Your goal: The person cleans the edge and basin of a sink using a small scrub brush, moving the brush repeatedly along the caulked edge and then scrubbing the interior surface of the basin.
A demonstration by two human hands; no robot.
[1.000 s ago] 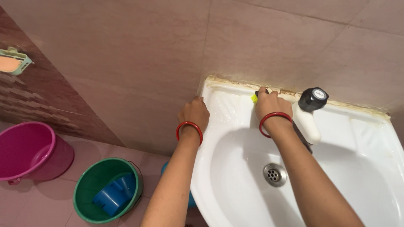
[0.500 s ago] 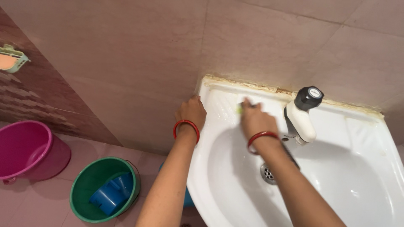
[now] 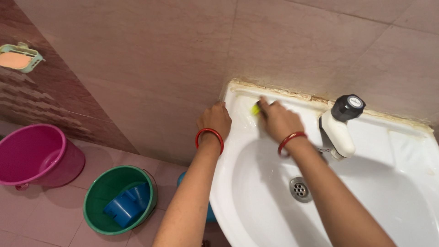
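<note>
The left hand [image 3: 216,120] rests closed over the left rim of the white sink [image 3: 402,151], fingers curled against the edge where the sink meets the tiled wall [image 3: 151,59]. A red bangle sits on that wrist.

The right hand [image 3: 278,121] is closed around a scrubber [image 3: 255,109], of which only a yellow-green tip and a dark part show past the fingertips. The scrubber is pressed on the sink's back ledge, just beside the stained joint between the sink and the wall. Its shape cannot be told; the hand covers most of it.

Between the two hands lies a short stretch of wet white ledge. To the right of the right hand, near but apart, stands the tap [image 3: 340,126], white with a black knob. Below the right forearm the basin opens wide, with the metal drain [image 3: 300,189] at its bottom.

Left of the left hand, well apart on the floor, stand a green bucket [image 3: 98,201] holding a blue mug [image 3: 125,206], and a pink bucket [image 3: 32,155]. A soap dish [image 3: 20,57] hangs on the wall
</note>
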